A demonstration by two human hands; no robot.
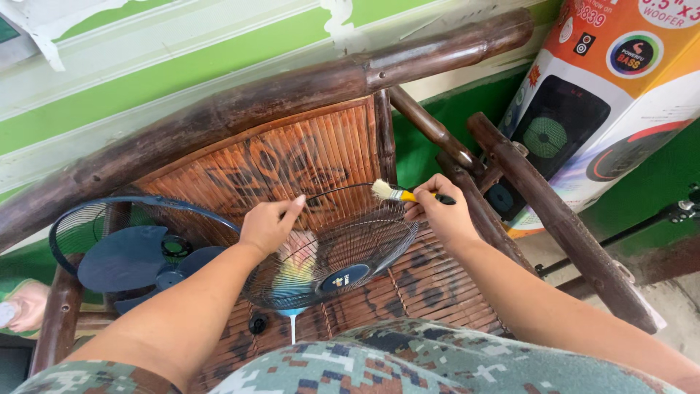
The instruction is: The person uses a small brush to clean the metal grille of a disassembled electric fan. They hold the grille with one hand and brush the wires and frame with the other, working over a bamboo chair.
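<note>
Your left hand [268, 225] grips the far rim of a round wire fan guard [332, 252], tilted w/ its hub cap toward you. Your right hand [437, 208] holds a yellow-handled paintbrush [397, 193], bristles pointing left, just above the guard's rim. Both sit over a dark bamboo chair [306, 157]. Fan blades [135, 259] w/ the rear guard lie at left. A speaker box [605, 95] leans at right.

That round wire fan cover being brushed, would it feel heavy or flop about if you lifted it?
The wire fan guard is mostly thin wires and gaps, so probably light for its size. The left hand steadies its rim alone, suggesting it keeps its shape. Being domed, it might rock when pushed.
</note>
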